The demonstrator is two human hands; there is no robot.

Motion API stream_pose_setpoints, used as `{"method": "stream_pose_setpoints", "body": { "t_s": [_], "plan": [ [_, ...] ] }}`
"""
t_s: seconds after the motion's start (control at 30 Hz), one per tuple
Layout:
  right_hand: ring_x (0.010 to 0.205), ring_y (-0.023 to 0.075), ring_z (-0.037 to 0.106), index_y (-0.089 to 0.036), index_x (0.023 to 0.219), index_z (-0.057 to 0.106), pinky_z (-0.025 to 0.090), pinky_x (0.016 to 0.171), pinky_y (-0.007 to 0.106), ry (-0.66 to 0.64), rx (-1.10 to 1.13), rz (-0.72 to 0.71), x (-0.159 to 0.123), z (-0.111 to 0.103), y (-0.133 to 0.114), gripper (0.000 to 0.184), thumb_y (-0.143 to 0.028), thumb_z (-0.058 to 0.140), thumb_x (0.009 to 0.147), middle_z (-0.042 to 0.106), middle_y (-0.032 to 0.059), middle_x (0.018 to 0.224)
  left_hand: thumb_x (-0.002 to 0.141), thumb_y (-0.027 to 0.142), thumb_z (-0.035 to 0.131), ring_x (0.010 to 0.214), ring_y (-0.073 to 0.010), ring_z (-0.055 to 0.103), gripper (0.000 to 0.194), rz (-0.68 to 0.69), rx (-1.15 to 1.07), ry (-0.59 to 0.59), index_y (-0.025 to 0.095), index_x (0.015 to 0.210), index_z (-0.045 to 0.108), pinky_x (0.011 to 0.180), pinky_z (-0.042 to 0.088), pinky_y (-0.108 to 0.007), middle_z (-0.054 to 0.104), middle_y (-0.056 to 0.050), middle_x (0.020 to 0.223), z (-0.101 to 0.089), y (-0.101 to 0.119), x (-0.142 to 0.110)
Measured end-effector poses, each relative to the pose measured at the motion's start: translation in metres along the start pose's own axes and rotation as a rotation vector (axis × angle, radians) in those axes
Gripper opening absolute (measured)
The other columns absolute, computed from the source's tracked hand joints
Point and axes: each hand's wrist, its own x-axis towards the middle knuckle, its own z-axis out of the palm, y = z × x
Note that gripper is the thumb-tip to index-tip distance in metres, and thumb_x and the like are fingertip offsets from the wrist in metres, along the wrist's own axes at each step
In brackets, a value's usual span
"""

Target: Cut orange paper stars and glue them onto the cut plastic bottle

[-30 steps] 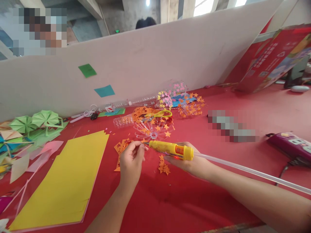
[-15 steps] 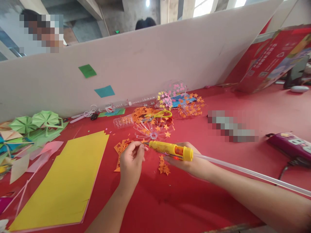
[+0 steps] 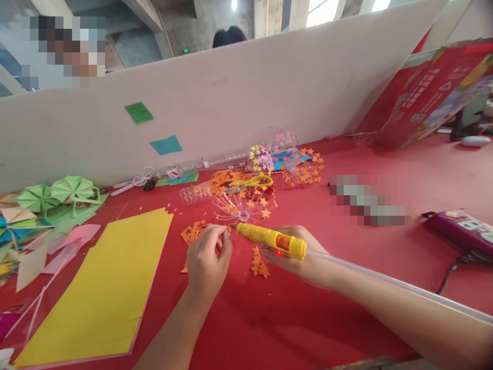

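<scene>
My right hand (image 3: 298, 264) is wrapped round a yellow hot glue gun (image 3: 262, 235), with a small red light glowing on its side and a clear glue stick (image 3: 385, 280) trailing from its back. The gun's tip points left at the fingertips of my left hand (image 3: 210, 259). Those fingers are pinched on a small orange paper star, mostly hidden beside the nozzle. Below the gun lies a small pile of orange stars (image 3: 260, 264). Just beyond it stands a cut plastic bottle piece (image 3: 243, 215) with splayed strips bearing orange stars. Orange paper scraps (image 3: 192, 231) lie behind my left hand.
Yellow paper sheets (image 3: 100, 288) lie at left, near folded green paper shapes (image 3: 73, 190). Yellow-handled scissors (image 3: 260, 181) and star-covered bottle pieces (image 3: 302, 167) sit farther back. A purple corded device (image 3: 462, 231) is at right. A white partition (image 3: 231, 103) borders the table.
My left hand has turned slightly, and its fingertips have shifted a little beside the nozzle, where the star shows less. The glue gun has barely moved.
</scene>
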Motion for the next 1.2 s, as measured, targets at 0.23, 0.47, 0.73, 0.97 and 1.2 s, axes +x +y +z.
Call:
{"method": "stream_pose_setpoints", "body": {
  "t_s": [0.23, 0.47, 0.73, 0.97, 1.2],
  "plan": [
    [0.056, 0.0131, 0.051, -0.022, 0.066, 0.05, 0.042, 0.051, 0.025, 0.159, -0.059, -0.078, 0.006, -0.001, 0.013, 0.013, -0.016, 0.057, 0.076, 0.049, -0.0026, 0.065, 0.081, 0.033, 0.056, 0.044, -0.0071, 0.045, 0.018, -0.55, -0.573, -0.311, 0.018, 0.073, 0.06, 0.04, 0.033, -0.019, 0.061, 0.0, 0.065, 0.005, 0.013, -0.001],
    [0.07, 0.0163, 0.057, -0.02, 0.073, 0.055, 0.049, 0.061, 0.027, 0.016, -0.044, -0.318, 0.007, 0.0, 0.019, 0.011, -0.021, 0.059, 0.084, 0.057, 0.004, 0.081, 0.073, 0.029, 0.063, 0.037, -0.0039, 0.037, 0.017, -0.921, -1.023, -0.601, 0.015, 0.064, 0.058, 0.036, 0.021, -0.019, 0.055, 0.001, 0.055, 0.019, 0.013, -0.006],
    [0.066, 0.0145, 0.054, -0.02, 0.072, 0.054, 0.046, 0.058, 0.025, 0.108, -0.093, -0.367, 0.006, -0.006, 0.019, 0.014, -0.019, 0.057, 0.086, 0.054, 0.0025, 0.078, 0.074, 0.032, 0.061, 0.037, -0.0034, 0.037, 0.019, -0.935, -0.989, -0.666, 0.014, 0.067, 0.06, 0.037, 0.02, -0.019, 0.053, 0.002, 0.054, 0.019, 0.021, 0.001],
    [0.063, 0.0137, 0.053, -0.02, 0.069, 0.052, 0.044, 0.059, 0.025, 0.233, -0.138, -0.212, 0.018, -0.019, 0.028, 0.017, -0.023, 0.061, 0.083, 0.051, 0.0, 0.075, 0.08, 0.032, 0.057, 0.037, -0.0056, 0.035, 0.019, -0.575, -0.443, -0.479, 0.019, 0.094, 0.059, 0.04, 0.028, -0.019, 0.051, 0.007, 0.051, 0.014, 0.022, 0.015],
    [0.07, 0.0172, 0.054, -0.02, 0.068, 0.053, 0.043, 0.061, 0.028, 0.164, -0.22, -0.286, 0.019, -0.007, 0.031, 0.015, -0.017, 0.056, 0.082, 0.054, 0.0039, 0.079, 0.083, 0.032, 0.053, 0.035, -0.0069, 0.032, 0.037, -0.557, -0.388, -0.508, 0.017, 0.116, 0.056, 0.038, 0.026, -0.021, 0.05, 0.007, 0.046, 0.022, 0.026, 0.008]
  ]
}}
